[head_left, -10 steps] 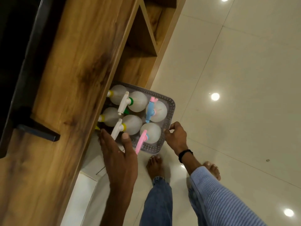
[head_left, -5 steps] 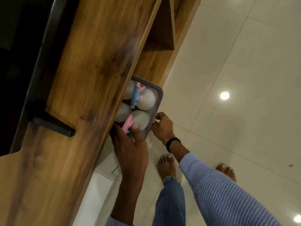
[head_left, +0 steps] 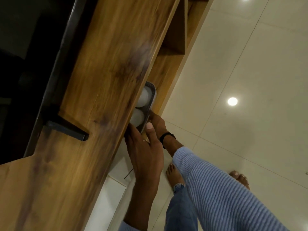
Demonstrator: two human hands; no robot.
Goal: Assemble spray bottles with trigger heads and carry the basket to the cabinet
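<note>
Basket (head_left: 152,97): now sliding far deeper under the wooden cabinet top (head_left: 106,80) than half a second ago; earlier, four bottles and the pink and blue trigger heads were showing, whereas only a grey rim strip and two pale bottles are peeking out now.

Dark screen (head_left: 25,47), far left: standing on the cabinet top on a black foot (head_left: 66,129), playing no part.

Spray bottles (head_left: 143,97): two rounded white bodies showing, one behind the other, sitting inside the basket; trigger heads hidden beneath the wood.

Left hand (head_left: 145,152): reaching in at the near end of the basket, thumb pressing toward the rim, fingers disappearing under the cabinet edge, so their grip cannot be judged.

Right hand (head_left: 157,122): wearing a black wristband, fingers curling against the basket's outer corner; whether clamping or merely pushing cannot be told.

Striped blue sleeve (head_left: 225,194), bare feet and pale tiled floor (head_left: 250,64): filling the right.

Assessment: assembly appearing finished, delivery nearly complete; a final nudge and release seemingly remaining.
</note>
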